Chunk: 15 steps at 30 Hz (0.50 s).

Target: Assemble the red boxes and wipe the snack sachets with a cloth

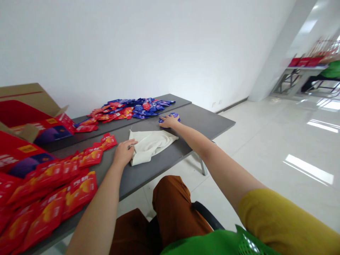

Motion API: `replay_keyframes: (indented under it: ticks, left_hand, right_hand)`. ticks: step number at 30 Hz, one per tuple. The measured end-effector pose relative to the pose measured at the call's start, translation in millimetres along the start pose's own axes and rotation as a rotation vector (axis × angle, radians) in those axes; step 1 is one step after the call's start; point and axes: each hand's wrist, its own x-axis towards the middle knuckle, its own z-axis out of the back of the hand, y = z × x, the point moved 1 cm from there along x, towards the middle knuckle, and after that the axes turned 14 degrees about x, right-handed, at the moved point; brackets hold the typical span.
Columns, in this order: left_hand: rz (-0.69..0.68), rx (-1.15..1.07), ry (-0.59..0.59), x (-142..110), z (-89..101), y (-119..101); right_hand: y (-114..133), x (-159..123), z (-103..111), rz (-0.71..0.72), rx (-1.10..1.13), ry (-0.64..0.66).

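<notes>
My left hand (pixel 124 152) rests on the near end of a cream cloth bag (pixel 148 145) that lies flat on the grey table (pixel 207 122); its fingers curl over the bag's edge. My right hand (pixel 169 121) reaches farther out and lies on top of a few blue sachets (pixel 174 115), its fingers closing over them. Just beyond it sits a mixed heap of blue and red sachets (pixel 132 108).
Several red sachets (pixel 50 202) cover the table's near left. Open cardboard boxes (pixel 29 117) with red and purple packs stand at far left. A white wall lies behind. A glossy floor is on the right, and a distant table with a person in green (pixel 332 69).
</notes>
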Motion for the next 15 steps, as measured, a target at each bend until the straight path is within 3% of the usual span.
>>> replay_keyframes:
  ticks: [4, 15]
  left_hand:
    - [0.021, -0.003, -0.004, -0.6, 0.7, -1.1]
    - [0.015, -0.032, -0.016, -0.1, -0.9, 0.5]
  right_hand:
    - [-13.2, -2.8, 3.8, 0.05, -0.021, 0.015]
    - [-13.2, -3.5, 1.2, 0.069, -0.025, -0.037]
